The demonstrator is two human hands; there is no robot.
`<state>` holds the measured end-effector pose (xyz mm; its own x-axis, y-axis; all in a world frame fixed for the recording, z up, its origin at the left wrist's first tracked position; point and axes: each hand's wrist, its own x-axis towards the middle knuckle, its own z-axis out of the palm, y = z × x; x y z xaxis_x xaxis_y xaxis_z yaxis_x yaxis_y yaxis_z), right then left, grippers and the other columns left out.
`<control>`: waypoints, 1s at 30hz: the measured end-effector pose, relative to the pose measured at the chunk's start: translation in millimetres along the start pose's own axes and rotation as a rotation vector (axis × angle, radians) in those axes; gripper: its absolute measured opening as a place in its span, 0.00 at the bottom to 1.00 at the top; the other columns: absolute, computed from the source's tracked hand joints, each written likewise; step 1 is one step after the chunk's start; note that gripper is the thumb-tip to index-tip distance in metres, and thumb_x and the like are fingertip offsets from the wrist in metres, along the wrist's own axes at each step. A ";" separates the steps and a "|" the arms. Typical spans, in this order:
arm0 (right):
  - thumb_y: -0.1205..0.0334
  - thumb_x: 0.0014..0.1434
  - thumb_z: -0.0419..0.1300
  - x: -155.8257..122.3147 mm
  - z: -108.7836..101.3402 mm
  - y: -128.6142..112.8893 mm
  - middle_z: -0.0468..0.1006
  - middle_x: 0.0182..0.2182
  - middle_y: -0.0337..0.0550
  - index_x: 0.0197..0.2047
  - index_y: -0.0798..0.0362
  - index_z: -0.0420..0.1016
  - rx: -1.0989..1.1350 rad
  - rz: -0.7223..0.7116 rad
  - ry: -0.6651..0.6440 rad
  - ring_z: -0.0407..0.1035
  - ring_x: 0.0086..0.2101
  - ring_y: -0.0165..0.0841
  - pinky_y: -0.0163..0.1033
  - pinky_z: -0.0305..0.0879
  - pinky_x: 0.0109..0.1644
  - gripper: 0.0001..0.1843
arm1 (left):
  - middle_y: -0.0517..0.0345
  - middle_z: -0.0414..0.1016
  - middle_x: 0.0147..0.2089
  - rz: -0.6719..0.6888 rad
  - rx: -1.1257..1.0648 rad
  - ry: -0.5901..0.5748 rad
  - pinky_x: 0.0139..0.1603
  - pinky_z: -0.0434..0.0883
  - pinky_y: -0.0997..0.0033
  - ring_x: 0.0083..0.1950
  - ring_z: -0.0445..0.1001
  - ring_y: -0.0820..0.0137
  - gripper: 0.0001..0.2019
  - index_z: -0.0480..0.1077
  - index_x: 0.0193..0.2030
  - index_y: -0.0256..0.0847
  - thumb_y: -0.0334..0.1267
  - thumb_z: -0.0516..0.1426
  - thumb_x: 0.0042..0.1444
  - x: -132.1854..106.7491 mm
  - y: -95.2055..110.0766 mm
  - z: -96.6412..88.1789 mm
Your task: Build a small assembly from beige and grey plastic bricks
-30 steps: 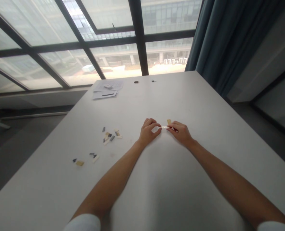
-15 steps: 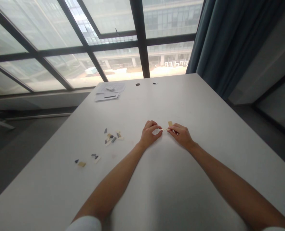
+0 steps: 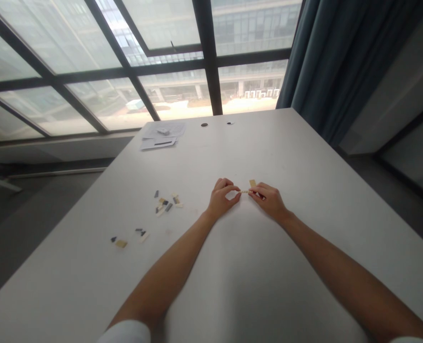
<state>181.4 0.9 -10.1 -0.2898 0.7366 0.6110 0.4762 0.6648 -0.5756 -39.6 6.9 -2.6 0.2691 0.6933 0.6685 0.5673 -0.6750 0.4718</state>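
Observation:
Both my hands rest on the white table (image 3: 304,157) near its middle. My left hand (image 3: 221,196) and my right hand (image 3: 270,200) each pinch one end of a small thin pale building piece (image 3: 244,192) held between their fingertips. A small tan plate (image 3: 252,183) lies on the table just behind my right hand. To the left lies a cluster of several small grey, tan and white pieces (image 3: 165,204), and nearer me a second small group of pieces (image 3: 128,237).
Sheets of paper (image 3: 161,136) with a small object on them lie at the far left of the table. Two round holes (image 3: 204,125) sit near the far edge. Large windows are behind, and a dark curtain (image 3: 325,62) hangs at the right.
The view has shifted slightly; my hands stay together on the small piece, with the pinch a little tighter than a second ago.

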 end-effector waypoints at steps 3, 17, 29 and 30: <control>0.54 0.68 0.57 0.6 -1.1 -1.6 0.78 0.33 0.43 0.41 0.50 0.81 -0.007 0.000 -0.006 0.67 0.28 0.31 0.37 0.66 0.35 0.12 | 0.56 0.71 0.38 0.005 -0.007 0.004 0.45 0.70 0.64 0.42 0.69 0.68 0.04 0.78 0.40 0.44 0.38 0.64 0.58 -0.2 -1.0 0.6; 0.55 0.68 0.58 1.3 -2.2 -2.5 0.77 0.31 0.42 0.39 0.50 0.80 -0.019 -0.006 -0.031 0.65 0.27 0.30 0.36 0.64 0.34 0.12 | 0.56 0.72 0.38 -0.007 -0.002 0.008 0.44 0.71 0.64 0.42 0.69 0.68 0.06 0.80 0.41 0.46 0.41 0.63 0.60 -1.5 -6.9 3.3; 0.56 0.67 0.58 0.5 -0.9 -1.4 0.77 0.32 0.42 0.39 0.50 0.79 -0.033 -0.012 -0.022 0.65 0.27 0.30 0.36 0.63 0.34 0.10 | 0.56 0.72 0.37 -0.006 0.029 0.014 0.44 0.71 0.65 0.42 0.69 0.68 0.05 0.80 0.41 0.46 0.40 0.63 0.60 -0.4 -6.8 4.2; 0.56 0.67 0.58 0.5 -0.7 -1.5 0.77 0.31 0.42 0.39 0.50 0.79 -0.035 -0.011 -0.023 0.65 0.27 0.30 0.36 0.63 0.34 0.10 | 0.56 0.71 0.37 -0.015 0.032 0.013 0.44 0.71 0.65 0.42 0.69 0.68 0.05 0.80 0.41 0.46 0.40 0.63 0.60 -0.4 -6.8 4.2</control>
<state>181.1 0.2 -8.6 -0.3136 0.7325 0.6043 0.5016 0.6681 -0.5496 -40.3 12.3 -8.4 0.2503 0.6998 0.6691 0.5960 -0.6560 0.4631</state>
